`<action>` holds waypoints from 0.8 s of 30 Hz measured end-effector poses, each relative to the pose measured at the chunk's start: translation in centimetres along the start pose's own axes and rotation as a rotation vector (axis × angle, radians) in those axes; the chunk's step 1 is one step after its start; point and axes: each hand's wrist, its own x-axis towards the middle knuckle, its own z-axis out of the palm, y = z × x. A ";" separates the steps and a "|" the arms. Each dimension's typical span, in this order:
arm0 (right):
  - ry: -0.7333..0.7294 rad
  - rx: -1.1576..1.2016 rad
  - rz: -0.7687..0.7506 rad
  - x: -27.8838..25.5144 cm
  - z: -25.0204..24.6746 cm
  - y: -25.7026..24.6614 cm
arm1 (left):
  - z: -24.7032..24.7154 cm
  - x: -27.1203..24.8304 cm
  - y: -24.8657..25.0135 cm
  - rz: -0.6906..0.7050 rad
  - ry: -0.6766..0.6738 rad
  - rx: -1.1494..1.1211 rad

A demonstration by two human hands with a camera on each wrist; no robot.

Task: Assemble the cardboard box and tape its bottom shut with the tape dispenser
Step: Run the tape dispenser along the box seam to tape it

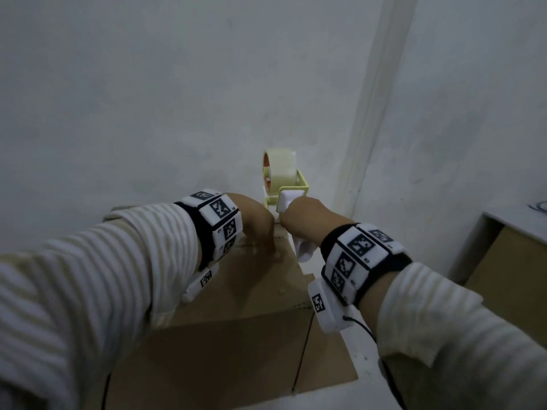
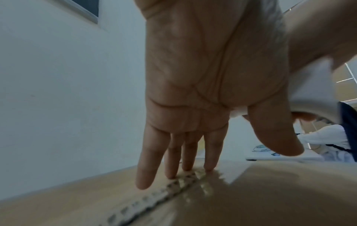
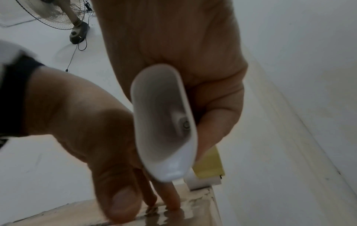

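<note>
The brown cardboard box lies bottom up in front of me. A strip of clear tape runs along its centre seam. My left hand is at the box's far end, its straight fingers pressing on the taped seam. Just to its right, my right hand grips the white handle of the tape dispenser. The dispenser has a yellow frame and a clear tape roll that stands beyond the box's far edge. Its white roller sits at that far edge.
A white wall rises right behind the box, with a vertical trim strip to the right. A low cabinet stands at the right. A floor fan stands off to the left, and another person is farther right.
</note>
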 end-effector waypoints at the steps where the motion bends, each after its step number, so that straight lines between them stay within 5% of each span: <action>1: -0.021 -0.037 -0.007 -0.4 0.0 0.3 | 0.4 -0.6 0.3 0.022 -0.009 -0.038; 10: 0.075 0.122 -0.092 -4.8 1.3 1.3 | 4.7 -5.0 4.4 0.090 -0.053 -0.028; 14: 0.077 0.119 -0.088 -5.5 1.3 1.2 | 6.6 -6.2 5.0 0.107 0.061 0.045; 24: 0.104 0.286 -0.109 -7.4 2.3 2.5 | 9.4 -6.1 4.3 0.100 0.324 -0.204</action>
